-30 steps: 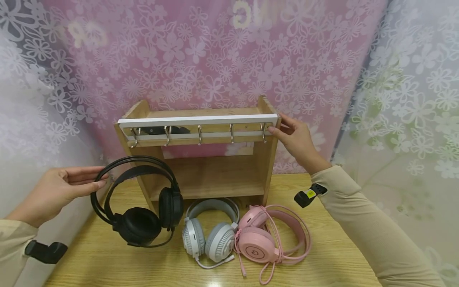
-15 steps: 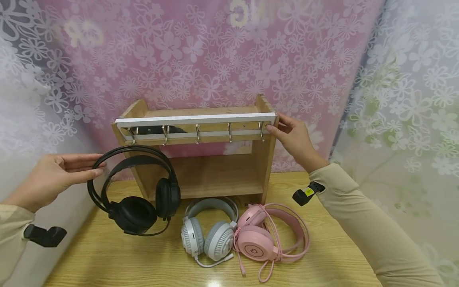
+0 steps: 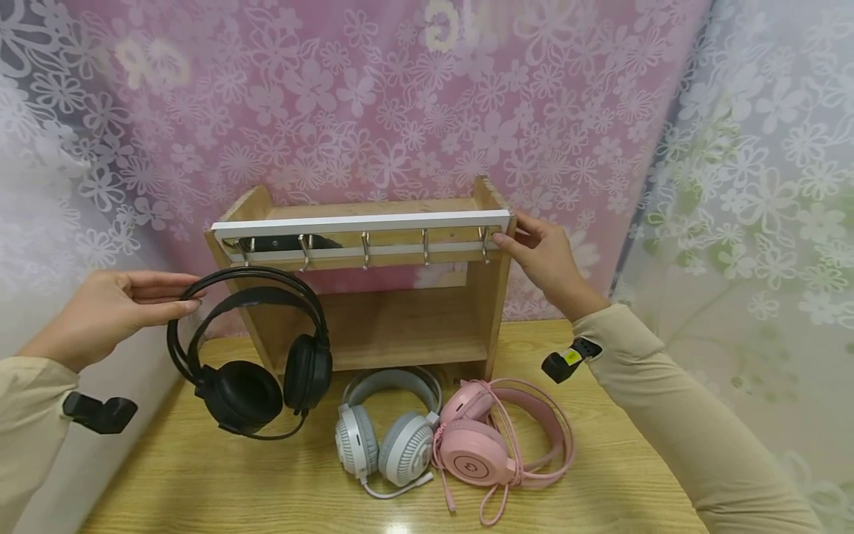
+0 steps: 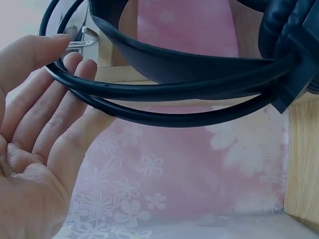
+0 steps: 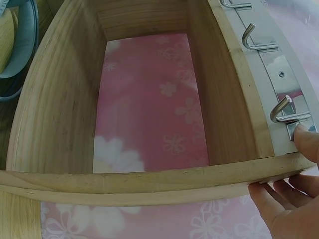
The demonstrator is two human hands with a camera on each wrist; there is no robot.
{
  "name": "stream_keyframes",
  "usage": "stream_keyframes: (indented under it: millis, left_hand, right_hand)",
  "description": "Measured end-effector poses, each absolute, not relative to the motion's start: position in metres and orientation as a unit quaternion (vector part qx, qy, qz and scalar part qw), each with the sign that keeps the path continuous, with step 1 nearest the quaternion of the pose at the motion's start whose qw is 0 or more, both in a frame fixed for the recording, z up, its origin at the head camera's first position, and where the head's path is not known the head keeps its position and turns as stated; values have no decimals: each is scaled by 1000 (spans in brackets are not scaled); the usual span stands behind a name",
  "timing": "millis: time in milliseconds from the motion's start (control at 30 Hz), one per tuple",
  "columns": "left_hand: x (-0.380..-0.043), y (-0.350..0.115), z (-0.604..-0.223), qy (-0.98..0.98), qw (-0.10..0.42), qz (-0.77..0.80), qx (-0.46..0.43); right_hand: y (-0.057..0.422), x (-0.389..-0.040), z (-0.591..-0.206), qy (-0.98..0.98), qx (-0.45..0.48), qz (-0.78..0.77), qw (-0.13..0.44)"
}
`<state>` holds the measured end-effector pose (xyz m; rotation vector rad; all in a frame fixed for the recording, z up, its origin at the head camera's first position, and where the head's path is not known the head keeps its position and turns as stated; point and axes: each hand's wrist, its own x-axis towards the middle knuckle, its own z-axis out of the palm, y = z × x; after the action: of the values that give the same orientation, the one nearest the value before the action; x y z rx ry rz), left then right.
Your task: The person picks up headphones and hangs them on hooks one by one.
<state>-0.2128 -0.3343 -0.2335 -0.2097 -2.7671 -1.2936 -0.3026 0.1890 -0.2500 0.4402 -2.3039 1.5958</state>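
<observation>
Black headphones (image 3: 250, 393) hang in the air at the left, their band pinched between the thumb and fingers of my left hand (image 3: 113, 311). In the left wrist view the twin outer tubes of the band (image 4: 169, 92) cross over the fingers. The band's top overlaps the leftmost hook of a metal hook rail (image 3: 394, 236) fixed on a white strip along the wooden shelf (image 3: 407, 319). My right hand (image 3: 550, 259) grips the shelf's upper right corner, thumb on the rail's end beside the last hook (image 5: 289, 114) and fingers against the outer side panel (image 5: 149, 184).
White-and-grey headphones (image 3: 407, 445) lie on the wood-grain table (image 3: 267, 489) before the shelf. To their right are pink headphones (image 3: 477, 452) with a cable wound round them. A pink floral curtain (image 3: 373, 96) hangs behind, and pale curtains (image 3: 767, 185) stand at the sides.
My left hand has raised the black headphones toward the hook rail, then a little rightward and farther up. The right hand keeps its hold on the shelf corner.
</observation>
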Motion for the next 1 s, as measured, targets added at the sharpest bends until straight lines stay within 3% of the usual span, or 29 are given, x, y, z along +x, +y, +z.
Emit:
stream_keyframes:
  millis: [400, 1000]
  left_hand:
    - [-224, -334, -237, -887, 33, -453, -88]
    - [-236, -329, -247, -897, 68, -427, -98]
  right_hand:
    - [190, -302, -248, -811, 149, 549, 141]
    - [191, -303, -250, -813, 141, 547, 146]
